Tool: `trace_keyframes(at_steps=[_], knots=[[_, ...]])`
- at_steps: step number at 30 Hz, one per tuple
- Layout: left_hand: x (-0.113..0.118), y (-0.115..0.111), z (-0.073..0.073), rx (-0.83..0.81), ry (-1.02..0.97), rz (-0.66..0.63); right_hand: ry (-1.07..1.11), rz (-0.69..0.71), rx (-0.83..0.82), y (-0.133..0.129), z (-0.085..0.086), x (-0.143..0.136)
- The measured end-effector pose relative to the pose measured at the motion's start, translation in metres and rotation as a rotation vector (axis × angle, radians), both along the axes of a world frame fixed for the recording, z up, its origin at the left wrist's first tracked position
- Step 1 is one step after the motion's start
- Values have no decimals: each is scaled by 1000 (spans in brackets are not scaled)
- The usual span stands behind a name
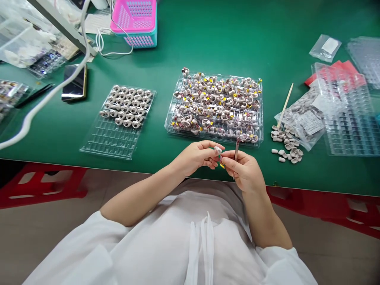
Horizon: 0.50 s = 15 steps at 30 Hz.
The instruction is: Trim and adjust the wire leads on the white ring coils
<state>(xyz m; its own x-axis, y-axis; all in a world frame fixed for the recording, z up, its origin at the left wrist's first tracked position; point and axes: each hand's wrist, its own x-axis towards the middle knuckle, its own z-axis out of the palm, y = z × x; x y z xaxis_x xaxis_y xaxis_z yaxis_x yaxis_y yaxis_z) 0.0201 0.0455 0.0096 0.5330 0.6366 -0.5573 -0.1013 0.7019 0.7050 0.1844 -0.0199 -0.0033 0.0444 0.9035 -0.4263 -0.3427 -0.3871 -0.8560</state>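
Note:
Near the table's front edge, my left hand (202, 157) pinches a small whitish ring-like piece (218, 150) between thumb and fingers. My right hand (244, 168) is closed close beside it, fingertips almost meeting the left ones. A pair of tweezers (236, 149) stands up out of the right hand's grip. Below the fingertips hangs a yellow tag (222, 166) on a dark reddish string, which the right fingers seem to touch. Just beyond both hands lies a clear tray (170, 126) heaped with rings (212, 107) bearing yellow tags.
Left of centre, a clear slotted tray (108, 138) holds rows of grey-beige pieces (126, 105). On the right are loose beige pieces (289, 146), a wooden stick (285, 103), plastic bags (308, 118) and stacked clear trays (347, 111). A phone (74, 83), white cable (53, 97) and pink basket (135, 18) lie left.

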Motion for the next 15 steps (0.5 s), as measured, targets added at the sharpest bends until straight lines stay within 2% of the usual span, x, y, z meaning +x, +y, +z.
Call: trace_keyframes(at_steps=[7, 15], knots=[[-1, -1, 1, -29, -32, -22, 58, 9, -53, 4, 4, 2], [-3, -10, -1, 201, 19, -3, 69, -26, 14, -2, -4, -2]])
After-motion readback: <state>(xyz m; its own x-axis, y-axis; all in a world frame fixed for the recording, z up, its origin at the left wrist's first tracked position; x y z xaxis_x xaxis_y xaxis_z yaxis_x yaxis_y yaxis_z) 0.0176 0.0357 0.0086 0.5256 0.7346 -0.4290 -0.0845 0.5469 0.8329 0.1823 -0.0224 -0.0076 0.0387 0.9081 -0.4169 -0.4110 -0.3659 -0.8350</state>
